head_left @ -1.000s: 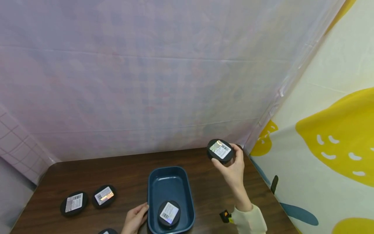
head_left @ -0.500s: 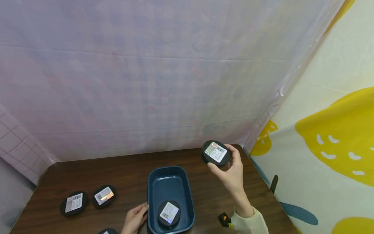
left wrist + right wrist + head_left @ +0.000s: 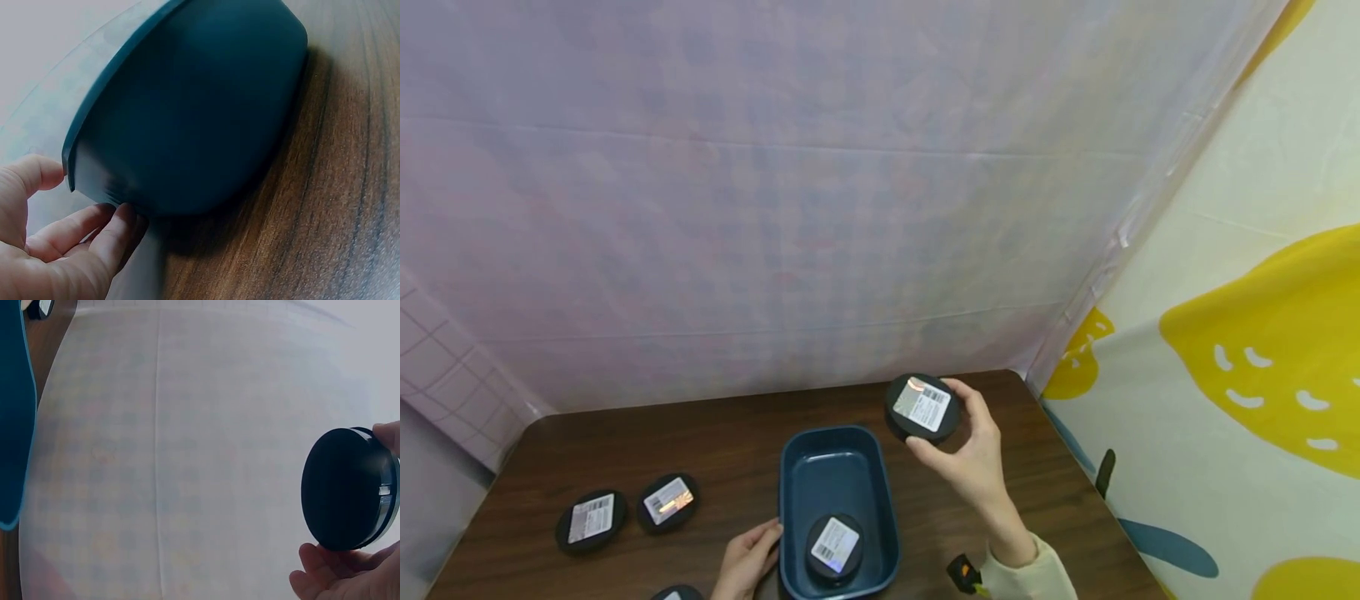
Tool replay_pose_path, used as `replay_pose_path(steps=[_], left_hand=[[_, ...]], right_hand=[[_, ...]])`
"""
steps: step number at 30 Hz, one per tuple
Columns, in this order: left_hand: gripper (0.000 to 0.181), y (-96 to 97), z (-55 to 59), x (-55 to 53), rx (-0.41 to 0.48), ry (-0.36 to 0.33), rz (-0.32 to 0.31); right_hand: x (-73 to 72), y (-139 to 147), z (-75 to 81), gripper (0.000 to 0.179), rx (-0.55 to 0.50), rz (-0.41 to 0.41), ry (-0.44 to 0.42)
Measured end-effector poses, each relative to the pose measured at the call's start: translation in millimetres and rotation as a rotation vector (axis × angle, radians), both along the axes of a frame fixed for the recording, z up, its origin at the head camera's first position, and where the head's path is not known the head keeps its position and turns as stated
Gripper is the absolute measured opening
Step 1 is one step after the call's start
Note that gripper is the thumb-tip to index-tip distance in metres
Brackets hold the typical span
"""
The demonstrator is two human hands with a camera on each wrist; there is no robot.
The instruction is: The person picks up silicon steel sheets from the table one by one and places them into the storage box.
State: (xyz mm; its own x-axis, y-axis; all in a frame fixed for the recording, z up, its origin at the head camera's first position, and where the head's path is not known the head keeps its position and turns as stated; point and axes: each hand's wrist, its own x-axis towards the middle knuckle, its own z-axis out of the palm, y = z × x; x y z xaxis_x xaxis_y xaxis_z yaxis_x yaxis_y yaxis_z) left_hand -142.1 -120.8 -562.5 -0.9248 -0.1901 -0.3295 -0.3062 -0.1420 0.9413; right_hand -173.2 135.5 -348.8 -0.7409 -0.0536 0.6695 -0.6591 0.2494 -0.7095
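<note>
Table, right fingers curved round black disc

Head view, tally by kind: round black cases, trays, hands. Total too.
Round black cases: 5, one cut off at the bottom edge
Blue tray: 1
Hands: 2, left hand and right hand
Total: 8

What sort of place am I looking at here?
Probably a makeshift booth set up indoors, though I can't be sure: a pale checked sheet stands behind the wood-grain table, and a lemon-print sheet runs along its right side.
</note>
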Motion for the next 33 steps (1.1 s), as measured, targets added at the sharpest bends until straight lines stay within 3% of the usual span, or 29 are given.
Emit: replay_pose_path(steps=[9,16,33], left_hand=[[0.047,-0.4,-2.0,0.9,0.017,0.029,0.006],[0.046,-0.6,-2.2,0.2,0.023,0.017,0.013],[0.046,-0.5,-1.8,1.5,0.026,0.032,0.008]], right_hand=[[3.6,-14,0.0,0.071,0.080,0.023,0.012],[8.9,-27,2.9,0.073,0.058,0.133,-0.048],[17.3,-58,0.8,0.071,0.130,0.279,0.002]])
